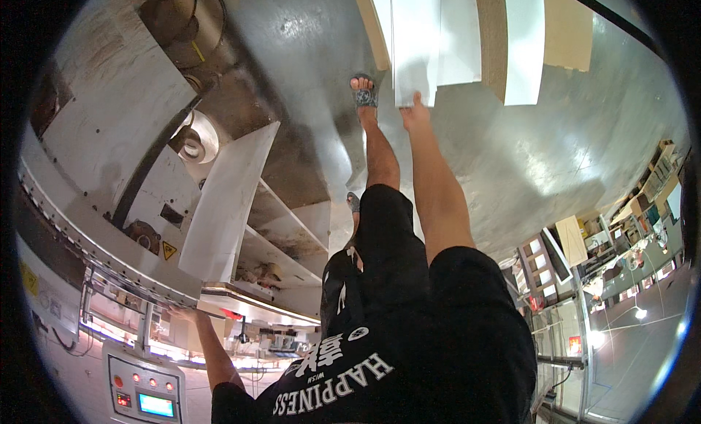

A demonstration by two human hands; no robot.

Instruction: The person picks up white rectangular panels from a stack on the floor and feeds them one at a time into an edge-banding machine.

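My right hand (416,113) grips the near end of a long white panel (415,52), thumb on its top face and fingers at its end edge. That panel lies over another white panel (460,46) in a stack. Far to the left, my left hand (183,313) is at the lower edge of a large white machine's frame (137,281). Its fingers are small and partly hidden there, so whether they grip the edge cannot be made out.
A tilted white board (230,205) and an open shelf unit (290,238) stand beside the machine. A control panel (145,388) with lit buttons is at lower left. More boards (523,46) stand right of the stack. My sandalled foot (364,93) is on the grey floor (493,167).
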